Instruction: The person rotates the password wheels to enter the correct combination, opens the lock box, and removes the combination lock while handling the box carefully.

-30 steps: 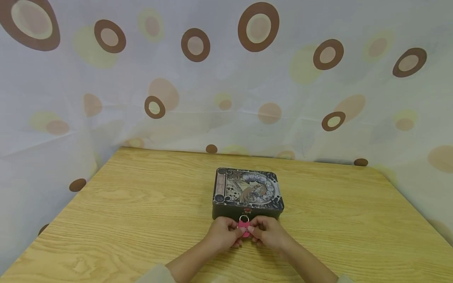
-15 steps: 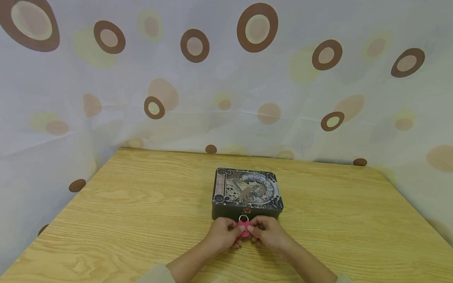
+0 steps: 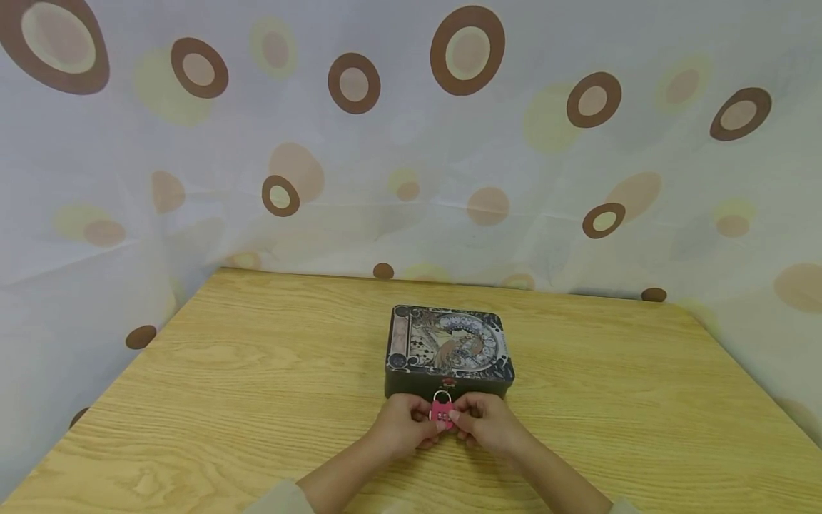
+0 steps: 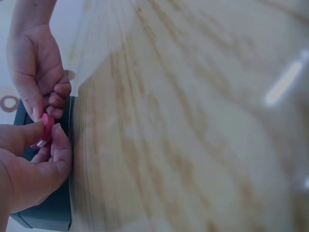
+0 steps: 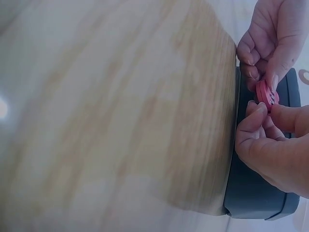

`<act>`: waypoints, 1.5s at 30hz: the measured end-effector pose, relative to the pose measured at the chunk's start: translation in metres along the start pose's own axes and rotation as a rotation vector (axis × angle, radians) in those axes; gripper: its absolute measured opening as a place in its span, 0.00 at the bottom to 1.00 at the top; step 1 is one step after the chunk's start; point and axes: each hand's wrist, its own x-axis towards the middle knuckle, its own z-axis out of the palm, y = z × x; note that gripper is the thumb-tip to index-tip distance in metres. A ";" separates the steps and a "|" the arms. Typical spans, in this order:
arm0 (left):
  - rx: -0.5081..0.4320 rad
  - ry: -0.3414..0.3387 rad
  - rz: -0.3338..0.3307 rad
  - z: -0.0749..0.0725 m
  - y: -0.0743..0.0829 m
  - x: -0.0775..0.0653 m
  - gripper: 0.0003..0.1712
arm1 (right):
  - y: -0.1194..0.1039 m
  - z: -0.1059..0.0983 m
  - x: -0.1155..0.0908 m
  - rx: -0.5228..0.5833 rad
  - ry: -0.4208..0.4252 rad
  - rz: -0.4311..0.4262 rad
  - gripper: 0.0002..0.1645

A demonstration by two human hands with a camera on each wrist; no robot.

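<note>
Your left thumb (image 3: 434, 427) has slid lower on the pink padlock (image 3: 439, 406), baring more of its number wheels (image 3: 442, 416), likely making them easier to set; your left hand (image 3: 403, 428) and right hand (image 3: 490, 424), fingers curled, pinch it between them, the box (image 3: 449, 343) just beyond

1. A yellowish, wood-grained table (image 3: 257, 371) spreads across the foreground, its grain running largely from side to side.
2. A creased, off-white patterned sheet (image 3: 398, 135) rises behind the table and along both its sides.
3. Bold brown ovals with paler centers (image 3: 467, 51) dot the sheet, among faded peach and yellow spots (image 3: 488, 207).
4. A white streak of glare (image 4: 284, 83) shines on the table in the left wrist view.
</note>
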 end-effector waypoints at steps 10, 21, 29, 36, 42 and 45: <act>0.014 0.011 0.012 -0.001 0.002 0.000 0.09 | 0.002 0.000 0.001 -0.022 -0.007 -0.025 0.10; -0.014 0.009 0.014 0.001 0.001 0.000 0.06 | 0.000 0.000 0.000 0.008 -0.006 -0.010 0.11; -0.021 0.014 0.005 0.001 0.002 0.000 0.06 | -0.003 0.000 0.002 0.022 0.022 0.015 0.12; -0.019 0.010 -0.002 0.002 0.003 -0.002 0.06 | -0.002 -0.001 0.003 0.031 0.043 0.038 0.12; -0.007 0.005 -0.001 0.001 0.004 -0.001 0.08 | -0.002 -0.001 0.004 0.033 0.063 0.052 0.11; -0.007 0.005 -0.006 0.001 0.004 -0.001 0.08 | -0.002 0.000 0.005 0.034 0.075 0.062 0.10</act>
